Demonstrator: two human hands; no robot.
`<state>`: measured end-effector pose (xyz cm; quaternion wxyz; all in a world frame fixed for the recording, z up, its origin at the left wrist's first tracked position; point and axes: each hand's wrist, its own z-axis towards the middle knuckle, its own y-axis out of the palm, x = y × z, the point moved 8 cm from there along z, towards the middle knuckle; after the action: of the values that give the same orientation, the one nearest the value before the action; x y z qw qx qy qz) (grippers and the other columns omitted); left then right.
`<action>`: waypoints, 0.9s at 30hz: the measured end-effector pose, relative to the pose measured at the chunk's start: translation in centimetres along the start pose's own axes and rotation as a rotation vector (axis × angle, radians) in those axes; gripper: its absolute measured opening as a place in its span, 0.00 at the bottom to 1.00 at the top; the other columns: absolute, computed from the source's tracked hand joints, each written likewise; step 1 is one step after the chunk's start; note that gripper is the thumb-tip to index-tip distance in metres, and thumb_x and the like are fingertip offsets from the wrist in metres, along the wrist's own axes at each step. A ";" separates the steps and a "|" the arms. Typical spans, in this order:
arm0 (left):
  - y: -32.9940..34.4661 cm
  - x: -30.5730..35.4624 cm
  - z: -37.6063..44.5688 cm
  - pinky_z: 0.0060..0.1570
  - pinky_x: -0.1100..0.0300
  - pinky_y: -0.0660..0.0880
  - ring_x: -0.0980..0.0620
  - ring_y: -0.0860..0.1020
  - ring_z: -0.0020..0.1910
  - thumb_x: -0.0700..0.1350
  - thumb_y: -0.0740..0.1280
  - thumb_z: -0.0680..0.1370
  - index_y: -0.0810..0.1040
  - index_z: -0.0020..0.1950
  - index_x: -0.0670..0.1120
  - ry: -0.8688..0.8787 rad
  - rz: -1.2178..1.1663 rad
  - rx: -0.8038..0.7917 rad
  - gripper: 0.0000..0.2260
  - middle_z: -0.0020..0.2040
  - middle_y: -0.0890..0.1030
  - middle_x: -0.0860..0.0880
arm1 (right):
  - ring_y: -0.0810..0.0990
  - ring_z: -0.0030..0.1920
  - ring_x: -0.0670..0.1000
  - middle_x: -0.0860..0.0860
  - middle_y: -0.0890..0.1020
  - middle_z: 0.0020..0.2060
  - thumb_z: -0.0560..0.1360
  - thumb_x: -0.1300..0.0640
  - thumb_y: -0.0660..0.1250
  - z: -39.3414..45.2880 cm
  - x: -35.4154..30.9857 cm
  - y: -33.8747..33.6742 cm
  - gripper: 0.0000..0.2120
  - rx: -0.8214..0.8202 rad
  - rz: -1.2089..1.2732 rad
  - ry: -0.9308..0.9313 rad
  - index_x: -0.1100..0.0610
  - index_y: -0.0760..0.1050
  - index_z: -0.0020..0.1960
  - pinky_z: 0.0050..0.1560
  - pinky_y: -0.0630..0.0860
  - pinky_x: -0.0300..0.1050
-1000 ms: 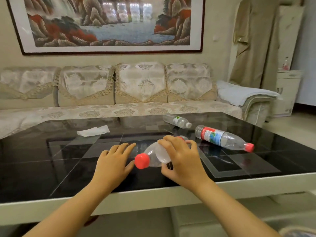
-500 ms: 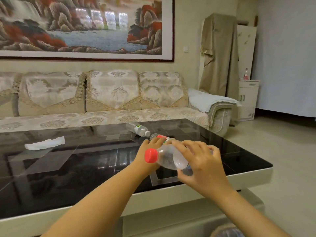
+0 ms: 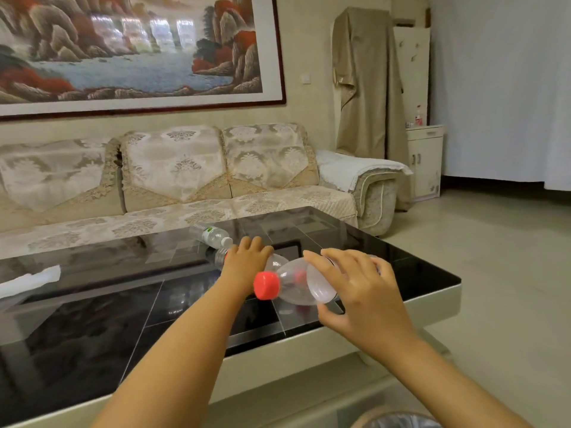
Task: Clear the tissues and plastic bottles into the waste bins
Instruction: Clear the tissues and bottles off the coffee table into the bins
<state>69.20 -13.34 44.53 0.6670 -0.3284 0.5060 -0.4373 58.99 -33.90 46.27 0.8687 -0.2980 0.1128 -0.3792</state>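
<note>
Now the right hand has lifted the clear plastic bottle with a red cap off the black glass table, fingers wrapped round it. Meanwhile the left hand has reached onto another bottle; its grip is hidden. Next comes the bin.

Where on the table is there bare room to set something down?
The near-left glass, between the tissue and the left arm, is bare; so is the far-right corner of the table. Mid-table is crowded: both hands and three bottles.
</note>
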 end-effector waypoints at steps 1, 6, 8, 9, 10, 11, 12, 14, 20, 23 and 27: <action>0.1 -0.3 -0.4 0.68 0.47 0.60 0.43 0.60 0.71 0.50 0.66 0.76 0.59 0.74 0.49 0.000 -0.044 -0.019 0.29 0.72 0.63 0.46 | 0.74 0.60 0.53 0.48 0.75 0.61 0.66 0.46 0.68 -0.4 0.1 0.0 0.37 0.000 0.001 0.005 0.44 0.60 0.72 0.54 0.73 0.57; -2.2 -0.2 -3.6 0.60 0.50 0.65 0.45 0.76 0.58 0.60 0.62 0.69 0.66 0.66 0.48 -0.044 -0.323 0.036 0.29 0.59 0.79 0.48 | 0.76 0.56 0.51 0.46 0.77 0.58 0.65 0.46 0.67 -1.5 0.6 -1.6 0.35 0.042 0.019 0.067 0.44 0.63 0.71 0.53 0.71 0.53; -3.7 0.1 -4.9 0.53 0.52 0.70 0.44 0.78 0.52 0.62 0.61 0.69 0.64 0.67 0.50 -0.142 -0.611 0.084 0.30 0.56 0.80 0.47 | 0.76 0.54 0.50 0.46 0.77 0.56 0.65 0.45 0.67 -1.8 1.2 -2.6 0.35 0.046 0.025 0.115 0.44 0.63 0.71 0.51 0.71 0.51; -4.4 0.4 -5.5 0.53 0.50 0.73 0.45 0.79 0.50 0.66 0.62 0.67 0.64 0.67 0.52 -0.187 -0.777 0.101 0.32 0.55 0.80 0.48 | 0.76 0.54 0.50 0.45 0.76 0.56 0.65 0.43 0.66 -1.9 1.7 -3.2 0.36 0.044 0.032 0.144 0.44 0.62 0.71 0.51 0.71 0.50; -5.0 0.8 -6.0 0.52 0.49 0.76 0.47 0.80 0.48 0.70 0.61 0.64 0.64 0.66 0.54 -0.219 -0.941 0.110 0.35 0.54 0.80 0.49 | 0.76 0.54 0.49 0.45 0.76 0.55 0.65 0.41 0.66 -2.1 2.1 -3.9 0.36 0.040 0.051 0.181 0.43 0.62 0.72 0.50 0.72 0.50; -5.6 1.4 -6.5 0.50 0.47 0.79 0.48 0.81 0.46 0.73 0.62 0.63 0.65 0.65 0.56 -0.237 -1.094 0.112 0.36 0.52 0.80 0.51 | 0.75 0.53 0.48 0.44 0.75 0.55 0.65 0.40 0.66 -2.2 2.5 -4.7 0.36 0.046 0.087 0.228 0.42 0.61 0.72 0.48 0.74 0.49; -6.4 2.3 -7.1 0.48 0.47 0.80 0.50 0.82 0.44 0.73 0.63 0.64 0.66 0.64 0.57 -0.235 -1.238 0.106 0.35 0.51 0.81 0.52 | 0.75 0.52 0.46 0.43 0.74 0.55 0.65 0.40 0.67 -2.6 3.0 -5.5 0.37 0.052 0.148 0.288 0.41 0.60 0.72 0.46 0.75 0.47; -7.9 4.7 -8.3 0.43 0.52 0.82 0.51 0.84 0.40 0.68 0.67 0.70 0.68 0.63 0.56 -0.205 -1.497 0.069 0.28 0.49 0.82 0.51 | 0.73 0.52 0.41 0.39 0.72 0.58 0.66 0.41 0.71 -3.8 4.2 -6.6 0.38 0.056 0.318 0.420 0.38 0.58 0.71 0.42 0.74 0.36; -7.5 13.5 -12.4 0.39 0.59 0.81 0.53 0.84 0.43 0.56 0.70 0.73 0.70 0.62 0.56 -0.090 -1.929 -0.086 0.19 0.50 0.83 0.51 | 0.81 0.40 0.34 0.36 0.77 0.45 0.71 0.53 0.72 -10.1 7.7 -6.0 0.28 0.048 0.884 0.835 0.27 0.60 0.55 0.32 0.75 0.31; -4.0 17.8 -14.5 0.43 0.54 0.81 0.49 0.84 0.45 0.53 0.71 0.74 0.66 0.66 0.59 -0.048 -1.982 -0.235 0.24 0.54 0.81 0.47 | 0.82 0.34 0.38 0.43 0.78 0.45 0.74 0.58 0.68 -14.6 8.7 -4.3 0.23 0.004 1.020 1.027 0.39 0.62 0.61 0.26 0.75 0.33; 1.4 21.4 -17.3 0.48 0.51 0.81 0.49 0.84 0.47 0.54 0.72 0.72 0.59 0.70 0.63 -0.050 -1.908 -0.366 0.31 0.58 0.79 0.46 | 0.85 0.42 0.51 0.54 0.80 0.55 0.73 0.54 0.69 -20.8 8.9 -1.2 0.30 -0.159 1.032 1.200 0.42 0.60 0.70 0.37 0.82 0.47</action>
<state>55.17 -32.36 30.31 -0.0187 -0.7084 0.0730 -0.7018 55.62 -49.96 30.64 0.7018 -0.0141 0.7120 -0.0153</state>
